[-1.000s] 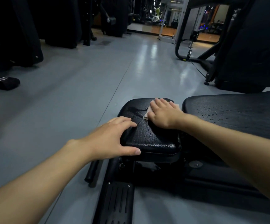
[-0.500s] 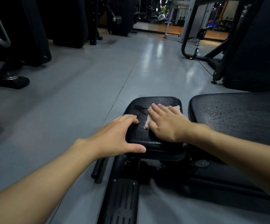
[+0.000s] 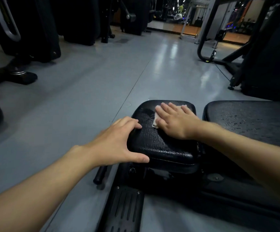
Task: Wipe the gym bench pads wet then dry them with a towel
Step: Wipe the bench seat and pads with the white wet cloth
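Head view: the small black seat pad (image 3: 162, 141) is sitting low in the centre of the frame, with the longer bench pad (image 3: 253, 121) just beside it on the right, separated by a narrow gap. Both pads are showing droplets on their textured surfaces.

The right hand (image 3: 176, 122) is lying flat on the far half of the small pad, fingers (image 3: 166, 108) spread and extended, pressing a pale cloth (image 3: 156, 121) against the upholstery. The grip here is wide and open-palmed, holding the cloth down rather than pinching it; only the cloth's edges are showing, at the fingertips and left of the palm.

The left hand (image 3: 119, 143) is bracing the near left corner of the same pad, grip wide: thumb along the front edge, fingers curling over the left side.

A dark dull patch is showing on the pad left of the cloth.

The bench's black frame (image 3: 127, 210) is resting on the grey floor (image 3: 85, 91). Dark gym machines (image 3: 35, 30) are standing well apart behind.
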{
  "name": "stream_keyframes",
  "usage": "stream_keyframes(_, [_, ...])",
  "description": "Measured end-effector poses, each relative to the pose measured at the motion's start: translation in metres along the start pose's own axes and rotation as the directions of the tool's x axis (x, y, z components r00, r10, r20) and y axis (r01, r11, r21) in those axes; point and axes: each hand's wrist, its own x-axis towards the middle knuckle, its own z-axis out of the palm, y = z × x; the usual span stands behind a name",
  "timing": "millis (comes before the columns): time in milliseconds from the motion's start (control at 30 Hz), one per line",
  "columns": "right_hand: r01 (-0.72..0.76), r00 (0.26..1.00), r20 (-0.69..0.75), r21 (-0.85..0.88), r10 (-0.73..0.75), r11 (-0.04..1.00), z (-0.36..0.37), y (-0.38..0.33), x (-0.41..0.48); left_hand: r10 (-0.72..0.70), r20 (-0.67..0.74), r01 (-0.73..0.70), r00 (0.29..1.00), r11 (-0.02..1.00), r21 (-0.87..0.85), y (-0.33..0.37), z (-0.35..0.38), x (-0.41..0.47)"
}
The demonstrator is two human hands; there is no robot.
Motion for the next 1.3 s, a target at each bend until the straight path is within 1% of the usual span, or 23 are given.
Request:
stream_keyframes(67, [-0.039,0.999,-0.009,0.014,0.039,0.999,-0.001,0.009,0.036,-0.014,0.011,0.014,1.0,1.0,-0.007,0.001,0.0,-0.001])
stream_keyframes(133, [-0.098,0.995,0.02,0.047,0.098,0.994,-0.003,0.011,0.059,-0.024,0.022,0.024,0.999,1.0,-0.011,0.001,-0.001,-0.002])
stream_keyframes(200, [-0.14,0.989,0.049,0.065,0.137,0.988,-0.003,0.008,0.067,-0.033,0.037,0.034,0.999,0.999,-0.014,0.003,-0.002,-0.002])
stream_keyframes(267, [-0.134,0.991,0.024,0.048,0.133,0.99,0.0,0.005,0.063,-0.031,0.036,0.031,0.999,0.999,-0.012,0.005,-0.003,-0.002])
stream_keyframes(367, [-0.067,0.998,-0.014,-0.005,0.066,0.998,0.003,-0.006,0.039,-0.036,0.027,0.036,0.999,0.999,-0.014,0.006,-0.003,-0.003])
stream_keyframes(567, [0.129,0.991,-0.009,-0.095,-0.13,0.987,0.004,-0.045,-0.053,-0.063,-0.001,0.063,0.998,0.996,-0.071,0.005,0.001,-0.008])
stream_keyframes(633, [0.186,0.983,0.02,-0.096,-0.184,0.978,0.002,-0.047,-0.073,-0.075,-0.016,0.073,0.997,0.994,-0.081,0.004,0.004,-0.009])
stream_keyframes(700, [0.208,0.978,0.031,-0.09,-0.206,0.974,0.003,-0.045,-0.083,-0.07,-0.044,0.066,0.997,0.995,-0.075,0.004,0.006,-0.011])
stream_keyframes(800, [0.224,0.972,-0.036,-0.143,-0.231,0.964,0.006,-0.044,-0.081,-0.082,-0.064,0.077,0.995,0.993,-0.086,0.0,0.006,-0.012])
stream_keyframes(867, [0.211,0.976,-0.028,-0.088,-0.214,0.973,0.006,-0.041,-0.064,-0.098,-0.064,0.092,0.993,0.991,-0.101,-0.003,0.004,-0.011])
stream_keyframes(967, [0.147,0.989,0.015,-0.025,-0.147,0.989,0.0,-0.032,-0.021,-0.084,-0.08,0.078,0.993,0.994,-0.075,-0.005,0.004,-0.009])
stream_keyframes(1133, [0.038,0.999,-0.033,0.0,-0.038,0.999,0.003,-0.015,0.06,-0.09,-0.098,0.08,0.991,0.991,-0.106,-0.005,0.009,-0.013])
stream_keyframes(1233, [-0.033,0.999,0.038,0.034,0.032,0.999,0.001,-0.017,0.087,-0.107,-0.086,0.096,0.991,0.988,-0.121,-0.004,0.008,-0.013])
stream_keyframes(1300, [-0.038,0.998,0.053,0.015,0.037,0.999,0.001,-0.021,0.089,-0.118,-0.078,0.108,0.99,0.987,-0.117,-0.003,0.007,-0.013])
